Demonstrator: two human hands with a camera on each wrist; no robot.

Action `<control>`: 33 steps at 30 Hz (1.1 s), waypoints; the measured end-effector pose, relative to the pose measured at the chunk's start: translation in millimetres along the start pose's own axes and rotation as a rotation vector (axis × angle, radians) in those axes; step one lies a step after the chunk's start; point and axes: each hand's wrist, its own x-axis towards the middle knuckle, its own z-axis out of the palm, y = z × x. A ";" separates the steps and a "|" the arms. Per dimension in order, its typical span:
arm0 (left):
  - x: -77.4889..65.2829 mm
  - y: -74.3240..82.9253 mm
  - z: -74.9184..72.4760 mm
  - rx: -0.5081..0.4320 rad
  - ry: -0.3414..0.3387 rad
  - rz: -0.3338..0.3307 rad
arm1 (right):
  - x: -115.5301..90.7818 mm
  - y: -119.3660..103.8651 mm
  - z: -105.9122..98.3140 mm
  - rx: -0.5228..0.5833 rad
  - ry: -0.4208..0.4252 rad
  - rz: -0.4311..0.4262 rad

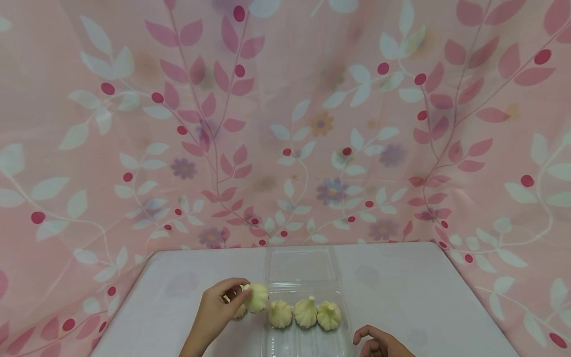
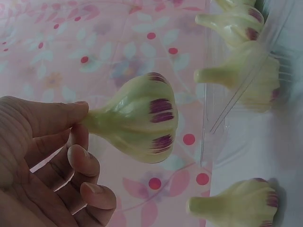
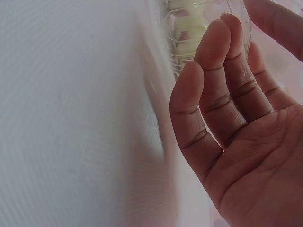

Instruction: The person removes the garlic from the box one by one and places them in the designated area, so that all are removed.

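My left hand pinches a pale garlic bulb by its stem between thumb and forefinger, up off the table; purple streaks mark its base. Behind that hand another garlic bulb sits on the table, partly hidden in the head view. A clear plastic clamshell box stands in the middle, holding three garlic bulbs in a row: a left one, a middle one and a right one. Beside the box on the right, my right hand holds nothing, its fingers loosely bent.
The box's clear lid lies folded back toward the far edge of the table. A white cloth covers the table. Behind it hangs a pink curtain printed with leaves, berries and flowers.
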 end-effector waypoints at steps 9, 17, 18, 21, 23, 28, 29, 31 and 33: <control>4.0 -3.8 -17.3 0.055 0.052 0.008 | -0.5 0.5 0.1 0.006 0.007 0.014; 7.7 -13.2 -31.8 0.118 0.084 0.033 | -0.4 1.6 -1.2 0.014 -0.007 0.002; 8.1 -14.5 -33.7 0.132 0.089 0.033 | -0.4 1.7 -1.3 0.014 -0.008 0.002; 9.4 -18.5 -39.5 0.164 0.102 0.021 | -0.5 1.6 -1.1 0.015 -0.009 0.002; 10.1 -20.9 -43.1 0.181 0.112 0.008 | -0.4 1.0 -0.9 0.014 -0.007 0.004; 10.9 -25.3 -50.0 0.199 0.136 0.015 | -0.8 0.0 -0.2 0.012 -0.003 0.005; 11.0 -26.0 -51.3 0.201 0.139 0.018 | -0.9 -0.2 0.0 0.015 -0.004 0.006; 11.4 -27.0 -53.6 0.212 0.147 0.020 | -0.8 -0.5 0.1 0.016 -0.005 0.006; 12.1 -28.6 -56.4 0.230 0.153 0.015 | -0.8 -0.7 0.1 0.021 -0.012 0.004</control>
